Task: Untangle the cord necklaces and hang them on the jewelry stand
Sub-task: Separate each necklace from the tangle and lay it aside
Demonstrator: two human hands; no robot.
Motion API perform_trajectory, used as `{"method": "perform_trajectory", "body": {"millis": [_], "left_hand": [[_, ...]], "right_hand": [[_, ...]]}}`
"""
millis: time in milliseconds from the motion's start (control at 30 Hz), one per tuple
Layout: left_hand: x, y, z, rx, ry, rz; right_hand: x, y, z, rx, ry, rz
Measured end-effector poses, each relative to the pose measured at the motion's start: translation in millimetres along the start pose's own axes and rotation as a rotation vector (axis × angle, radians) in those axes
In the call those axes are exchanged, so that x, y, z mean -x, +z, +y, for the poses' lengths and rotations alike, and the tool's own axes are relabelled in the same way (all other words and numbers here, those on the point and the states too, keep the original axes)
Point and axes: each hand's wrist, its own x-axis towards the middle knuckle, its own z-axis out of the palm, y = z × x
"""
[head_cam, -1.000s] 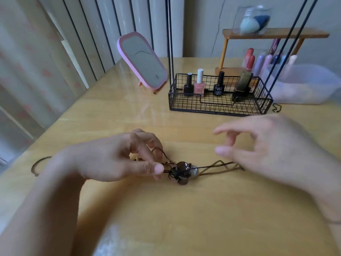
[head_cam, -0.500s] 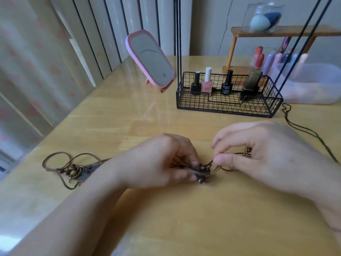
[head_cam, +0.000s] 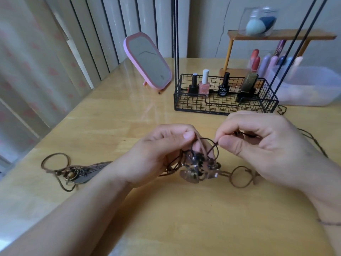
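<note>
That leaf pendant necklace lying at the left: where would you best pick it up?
Probably by the open cord loop at its far left, pinched from above. The loop lies flat and apart from the beads and leaf pendant, whose other end runs under the left hand.

Our left hand (head_cam: 162,154): bare, no ring, thumbnail short and unpainted. Our left forearm (head_cam: 77,215): bare, no sleeve in view. Our right hand (head_cam: 262,148): bare, no ring, thumbnail short and unpainted. Our right wrist: one thin dark cord band (head_cam: 330,223); no sleeve, no watch.
</note>
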Motion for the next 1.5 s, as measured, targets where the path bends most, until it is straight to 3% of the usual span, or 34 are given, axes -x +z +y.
{"method": "perform_trajectory", "body": {"millis": [333,467,600,733,867,1133,1300,1500], "left_hand": [[2,-5,1,0.102,-0.133,-0.013],[1,-4,1,0.071,-0.204,0.112],[-1,-3,0,0.072,-0.266,0.275],[1,-7,1,0.071,-0.251,0.333],[3,-9,4,0.099,-0.216,0.305],[2,-4,8,0.024,-0.183,0.407],[0,-3,5,-0.149,-0.14,0.463],[-1,-1,5,-0.246,-0.112,0.556]], "right_hand": [[-1,18,-3,0.097,0.039,0.135],[1,24,2,0.09,0.134,0.117],[5,25,-6,0.208,0.031,0.29],[10,32,-17,0.287,0.171,0.129],[8,29,-12,0.347,0.233,0.117],[11,27,-14,0.409,0.076,0.15],[12,23,-12,0.357,-0.136,-0.108],[16,20,-16,0.248,-0.225,-0.216]]}}
